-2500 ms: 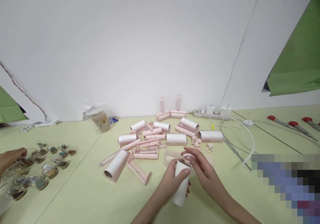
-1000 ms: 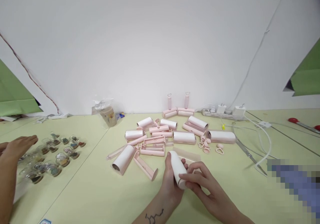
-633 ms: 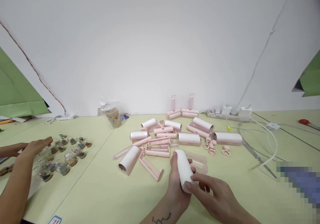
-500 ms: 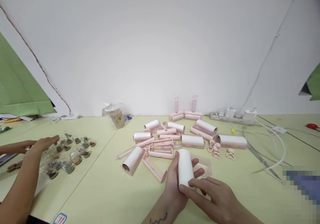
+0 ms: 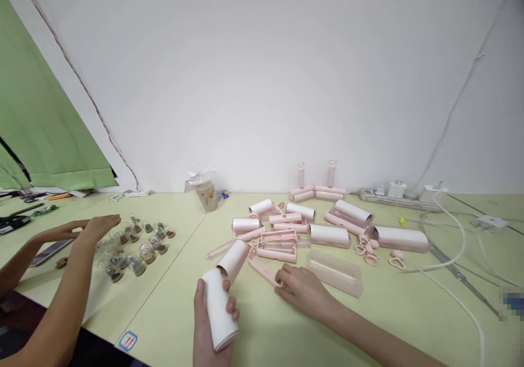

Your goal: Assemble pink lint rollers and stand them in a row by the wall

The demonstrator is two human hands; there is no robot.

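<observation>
My left hand (image 5: 208,329) is closed around a white lint roll (image 5: 219,310) and holds it upright-tilted near the table's front edge. My right hand (image 5: 305,290) reaches left across the table. Its fingertips close on the near end of a pink roller frame (image 5: 262,268), which lies flat. Another white roll (image 5: 234,258) lies just behind the one I hold. A clear plastic cover (image 5: 338,269) lies right of my right hand.
Several pink frames, rolls and heart-shaped caps (image 5: 366,247) are heaped mid-table. A bagged cup (image 5: 204,190) stands by the wall. A power strip (image 5: 393,195), cables and scissors (image 5: 462,280) lie right. At left, a co-worker's hands (image 5: 96,228) hover over small glass jars (image 5: 135,247).
My right hand left the white roll and moved to the pink frame. My left hand carried the roll left and nearer to me. The view swung left.
</observation>
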